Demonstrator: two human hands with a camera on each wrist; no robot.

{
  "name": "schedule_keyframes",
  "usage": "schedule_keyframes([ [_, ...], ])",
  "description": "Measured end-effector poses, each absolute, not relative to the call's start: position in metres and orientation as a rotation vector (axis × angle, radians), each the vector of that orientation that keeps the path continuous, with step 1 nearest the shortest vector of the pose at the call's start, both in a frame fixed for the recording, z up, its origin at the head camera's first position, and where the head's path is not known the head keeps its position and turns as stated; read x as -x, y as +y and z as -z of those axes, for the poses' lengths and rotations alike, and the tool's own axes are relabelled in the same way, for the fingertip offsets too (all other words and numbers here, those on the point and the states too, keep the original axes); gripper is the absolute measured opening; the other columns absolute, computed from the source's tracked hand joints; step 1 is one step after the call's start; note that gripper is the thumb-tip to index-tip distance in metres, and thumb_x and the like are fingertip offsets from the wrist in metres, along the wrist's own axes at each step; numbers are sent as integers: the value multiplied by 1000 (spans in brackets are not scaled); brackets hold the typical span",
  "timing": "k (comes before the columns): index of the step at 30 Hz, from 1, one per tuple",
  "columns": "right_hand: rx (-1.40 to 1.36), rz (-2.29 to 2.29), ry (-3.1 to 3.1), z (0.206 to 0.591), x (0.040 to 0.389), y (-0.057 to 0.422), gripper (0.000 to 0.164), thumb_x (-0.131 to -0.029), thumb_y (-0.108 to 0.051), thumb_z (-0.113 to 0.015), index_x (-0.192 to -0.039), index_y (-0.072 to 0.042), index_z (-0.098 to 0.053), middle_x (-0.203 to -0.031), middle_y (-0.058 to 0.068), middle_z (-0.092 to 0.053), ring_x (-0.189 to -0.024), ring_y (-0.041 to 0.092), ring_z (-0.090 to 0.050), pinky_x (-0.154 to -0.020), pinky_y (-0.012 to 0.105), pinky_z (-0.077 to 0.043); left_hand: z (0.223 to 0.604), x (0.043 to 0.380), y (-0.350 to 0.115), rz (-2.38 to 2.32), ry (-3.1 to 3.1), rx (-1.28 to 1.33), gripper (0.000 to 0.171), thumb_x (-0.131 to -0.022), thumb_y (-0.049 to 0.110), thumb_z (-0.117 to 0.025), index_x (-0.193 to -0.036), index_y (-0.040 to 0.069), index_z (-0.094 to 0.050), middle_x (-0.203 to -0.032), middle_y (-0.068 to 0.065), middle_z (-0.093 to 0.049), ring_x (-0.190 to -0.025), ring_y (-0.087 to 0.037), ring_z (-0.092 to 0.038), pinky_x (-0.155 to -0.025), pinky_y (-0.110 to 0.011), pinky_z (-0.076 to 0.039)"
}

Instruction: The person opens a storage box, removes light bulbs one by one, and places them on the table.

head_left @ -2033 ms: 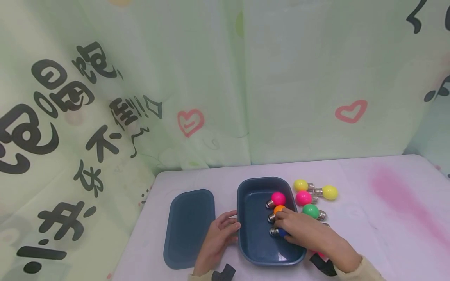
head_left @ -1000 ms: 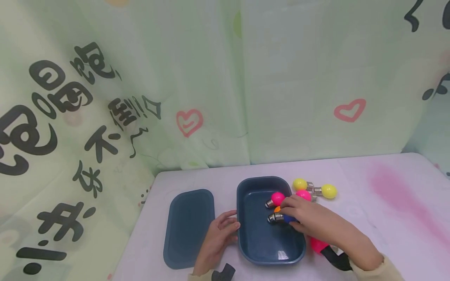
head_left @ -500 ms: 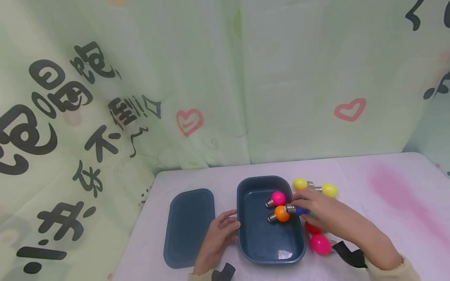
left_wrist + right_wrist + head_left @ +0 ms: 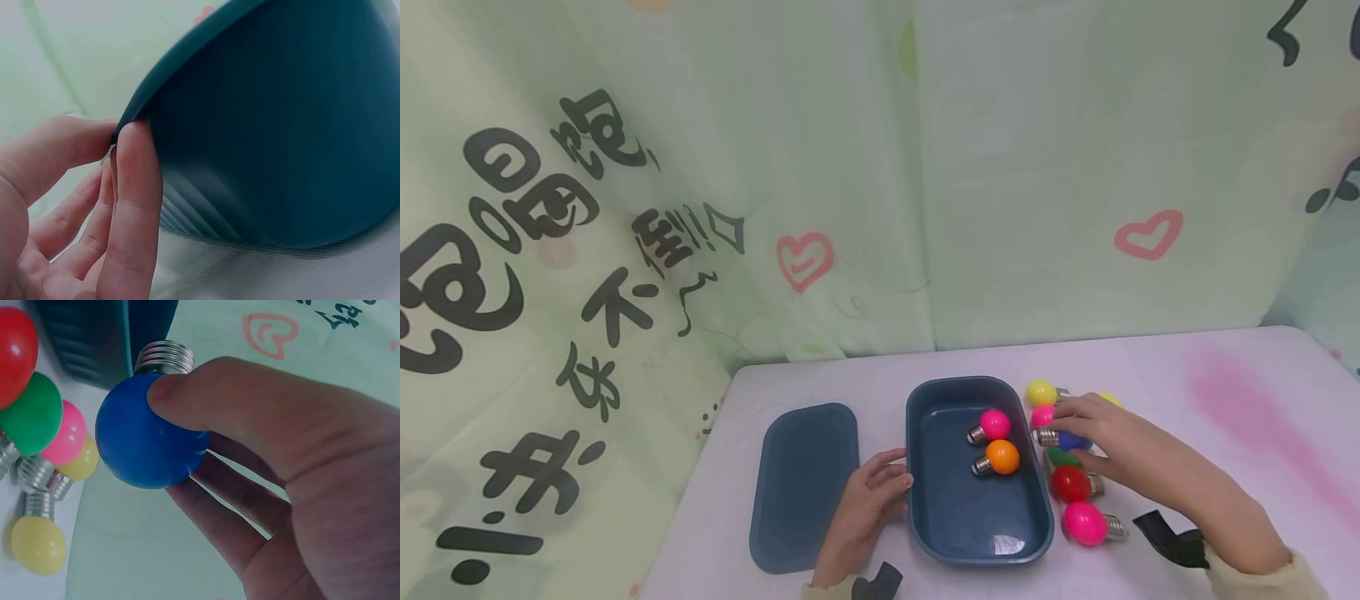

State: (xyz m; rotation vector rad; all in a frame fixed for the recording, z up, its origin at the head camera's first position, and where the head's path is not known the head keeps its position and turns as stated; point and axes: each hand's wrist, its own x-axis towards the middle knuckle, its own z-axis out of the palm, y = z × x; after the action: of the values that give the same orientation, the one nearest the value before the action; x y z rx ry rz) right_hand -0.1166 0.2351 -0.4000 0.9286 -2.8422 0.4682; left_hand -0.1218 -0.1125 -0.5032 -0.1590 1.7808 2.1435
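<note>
In the right wrist view a blue light bulb (image 4: 147, 434) with a silver screw base is held between the thumb and fingers of my right hand (image 4: 262, 450). In the head view that right hand (image 4: 1120, 433) hovers over the bulbs to the right of a dark blue plastic box (image 4: 955, 525). A pink bulb (image 4: 996, 424) and an orange bulb (image 4: 1002, 457) lie inside the box. My left hand (image 4: 872, 508) pinches the box's left rim; in the left wrist view thumb and finger meet on the rim (image 4: 162, 69).
Right of the box lie a red bulb (image 4: 1070, 483), a pink bulb (image 4: 1086, 523), a green bulb (image 4: 1062, 457) and a yellow bulb (image 4: 1041, 393), some partly covered by my hand. A flat dark blue lid (image 4: 805, 483) lies left of the box on the white table (image 4: 1210, 467).
My right hand has picked the blue bulb out of the box and carried it rightward past the rim. The left hand stays at the rim.
</note>
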Motion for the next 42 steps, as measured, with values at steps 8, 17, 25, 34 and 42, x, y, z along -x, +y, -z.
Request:
schedule_keyframes([
  [8, -814, -484, -2918, 403, 120, 248, 44, -71, -8, -88, -112, -8, -73, -114, 9, -66, -105, 29, -61, -76, 34, -59, 503, 121, -112, -2143, 1784, 160, 48, -89, 15, -73, -134, 7, -57, -106, -6, -67, -88, -13, -63, -69, -26, -54],
  [17, -755, -487, -2943, 410, 124, 259, 43, -72, -8, -87, -112, -10, -73, -112, 10, -65, -103, 30, -62, -75, 36, -59, 504, 122, -113, -2141, 1783, 163, 49, -89, 16, -74, -134, 7, -57, -105, -5, -67, -89, -14, -63, -69, -27, -54],
  [25, -706, -446, -2977, 420, 127, 267, 42, -69, -9, -88, -109, -7, -73, -109, 12, -65, -101, 32, -62, -75, 39, -59, 505, 123, -113, -2131, 1795, 171, 51, -89, 18, -75, -135, 8, -57, -107, -6, -67, -90, -14, -62, -69, -27, -54],
  [34, -702, -442, -2964, 431, 131, 277, 38, -68, -6, -89, -103, -4, -72, -106, 13, -66, -100, 35, -62, -80, 45, -57, 504, 122, -113, -2130, 1798, 167, 50, -89, 17, -74, -135, 8, -57, -107, -6, -67, -89, -14, -63, -69, -27, -54],
  [42, -662, -431, -3025, 438, 134, 280, 41, -67, -7, -89, -104, -3, -72, -105, 15, -66, -100, 38, -62, -79, 46, -57, 502, 122, -113, -2131, 1794, 164, 50, -89, 17, -74, -135, 7, -57, -105, -5, -67, -88, -14, -62, -69, -27, -54],
])
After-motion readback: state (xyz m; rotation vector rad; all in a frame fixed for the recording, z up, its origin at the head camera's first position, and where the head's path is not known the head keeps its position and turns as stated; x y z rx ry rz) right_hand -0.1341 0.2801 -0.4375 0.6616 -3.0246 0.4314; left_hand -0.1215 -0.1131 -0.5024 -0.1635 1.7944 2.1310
